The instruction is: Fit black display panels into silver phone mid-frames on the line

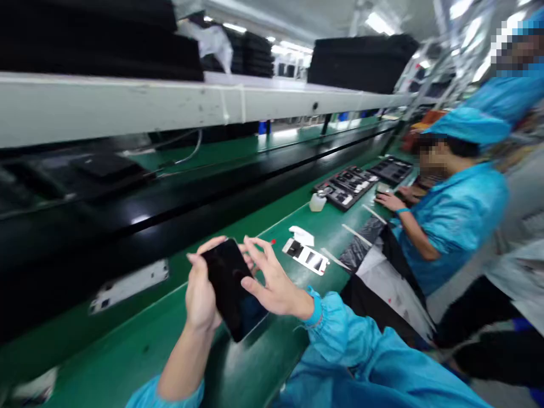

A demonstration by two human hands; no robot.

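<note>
A black glossy tablet [233, 292] with a thin pale edge is tilted above the green bench, its dark screen facing me. My left hand [202, 294] grips it along the left side, the thumb at the upper left edge. Over the right side of the screen is my right hand [272, 280], fingers stretched and spread, its thumb at the glass; whether it touches cannot be told. Right of the hands, a white-framed panel [306, 256] with dark patches lies on the bench beside a crumpled white piece [301, 235].
A small white bottle [318, 201] stands before black parts trays [346, 187]. A co-worker [457, 198] in blue sits at the right. Beyond the bench [127, 345] runs a dark conveyor belt [191, 198] carrying a white plate [130, 286]. A shelf [148, 107] overhangs it.
</note>
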